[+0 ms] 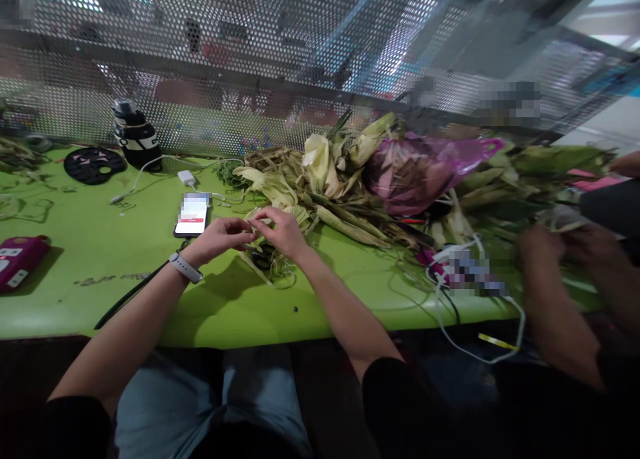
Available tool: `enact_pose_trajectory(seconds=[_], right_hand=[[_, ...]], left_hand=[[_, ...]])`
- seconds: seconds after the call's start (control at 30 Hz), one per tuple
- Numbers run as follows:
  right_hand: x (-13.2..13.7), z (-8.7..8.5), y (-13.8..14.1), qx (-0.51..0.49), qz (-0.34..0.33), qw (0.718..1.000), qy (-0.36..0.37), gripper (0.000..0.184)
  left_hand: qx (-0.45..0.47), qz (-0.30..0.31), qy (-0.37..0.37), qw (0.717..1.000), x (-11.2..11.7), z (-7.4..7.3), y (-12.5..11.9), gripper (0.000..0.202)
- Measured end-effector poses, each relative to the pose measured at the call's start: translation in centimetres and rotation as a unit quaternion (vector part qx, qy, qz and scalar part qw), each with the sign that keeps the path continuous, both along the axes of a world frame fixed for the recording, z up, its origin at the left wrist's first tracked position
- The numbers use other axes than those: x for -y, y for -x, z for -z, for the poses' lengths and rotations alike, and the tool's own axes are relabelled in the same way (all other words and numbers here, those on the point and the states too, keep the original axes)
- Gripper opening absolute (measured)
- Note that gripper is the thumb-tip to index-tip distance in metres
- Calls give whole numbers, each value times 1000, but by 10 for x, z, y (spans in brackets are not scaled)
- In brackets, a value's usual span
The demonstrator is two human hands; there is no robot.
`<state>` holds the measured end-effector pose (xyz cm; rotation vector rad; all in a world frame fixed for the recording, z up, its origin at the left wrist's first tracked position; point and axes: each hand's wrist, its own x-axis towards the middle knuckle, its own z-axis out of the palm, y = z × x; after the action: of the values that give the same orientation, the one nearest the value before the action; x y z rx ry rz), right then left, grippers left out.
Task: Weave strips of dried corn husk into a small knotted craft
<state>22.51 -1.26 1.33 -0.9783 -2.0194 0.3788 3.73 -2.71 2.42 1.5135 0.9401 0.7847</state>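
Note:
My left hand (223,238), with a grey watch (185,268) on its wrist, meets my right hand (283,231) fingertip to fingertip above the green table. Both hands are closed in a pinch at what looks like a thin, pale strip of corn husk, mostly hidden by the fingers. Below them lie thin curled fibres (283,270) and a small dark object, partly covered, whose kind I cannot tell. Behind my hands spreads a heap of dry corn husks (273,184). A lit phone (191,215) lies just beyond my left hand.
A pink plastic bag (400,176) rests in the husks. White cables (523,319) droop over the table's front edge at right, near another person's hands (543,249). A dark bottle (135,136), black trivet-like mat (94,164) and magenta case (21,262) stand left. A perforated metal screen (240,72) borders the back.

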Motion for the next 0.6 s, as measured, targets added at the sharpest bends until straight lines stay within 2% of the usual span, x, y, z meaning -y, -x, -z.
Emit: enact_pose_trajectory(seconds=[0.13,0.27,0.33,0.47,0.6], right_hand=[[2,-2,0,-42,2,996,73,32],[-4,0,-3,-147,-23,973,177,56],[-7,1,-4,-196,-48,958,205,62],[-9,2,-2,-247,-38,943,222,46],[-8,3,0,-237,-30,949,206,31]], left_hand=[[14,-28,10,999,-2,4,0,23],[88,-76,30,993,-6,6,2,28],[113,-104,46,987,-7,5,4,30],[121,-115,49,985,-7,5,2,32],[107,-95,26,989,-7,7,1,30]])
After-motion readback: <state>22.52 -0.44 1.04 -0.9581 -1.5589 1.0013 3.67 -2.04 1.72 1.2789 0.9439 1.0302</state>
